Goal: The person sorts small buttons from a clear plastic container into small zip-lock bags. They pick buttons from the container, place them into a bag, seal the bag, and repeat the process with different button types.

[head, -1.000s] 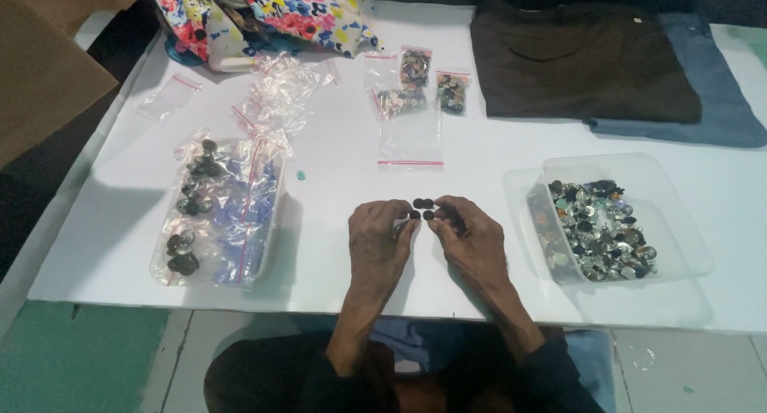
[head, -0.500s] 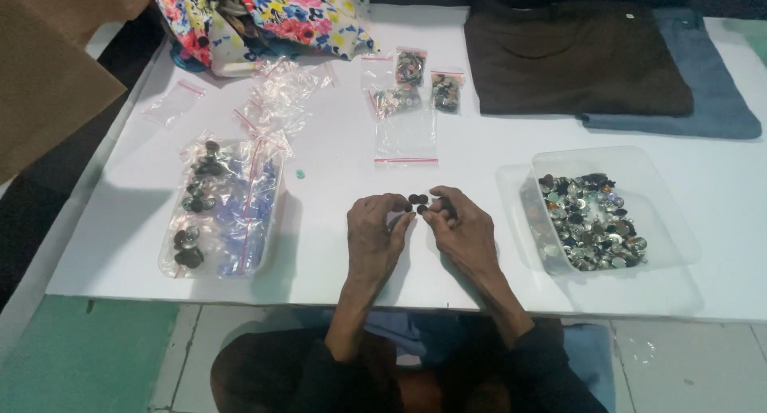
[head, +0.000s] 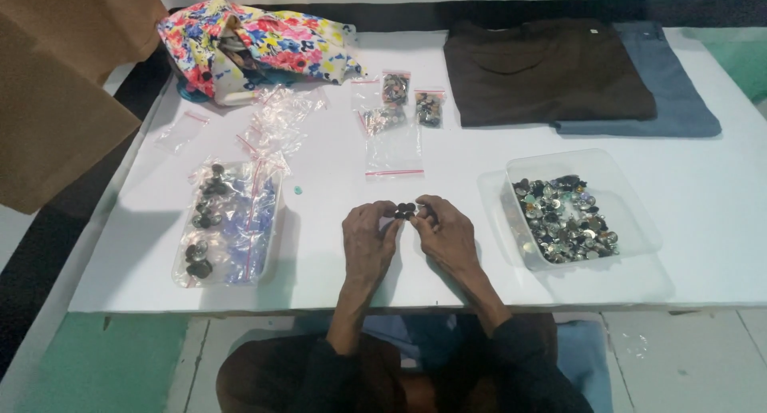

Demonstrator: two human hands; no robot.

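Beside a clear tub [head: 631,191] of mixed buttons [head: 566,220], both hands [head: 407,236] pinch dark buttons [head: 405,211].

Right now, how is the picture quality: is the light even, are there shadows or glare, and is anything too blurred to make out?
Head view: light is soft and fairly even on the white table; faint shadows lie under the left hand, the right hand and beside the clear tray; mild glare on the plastic bags; the small dark pieces between the fingertips are too blurred to identify.
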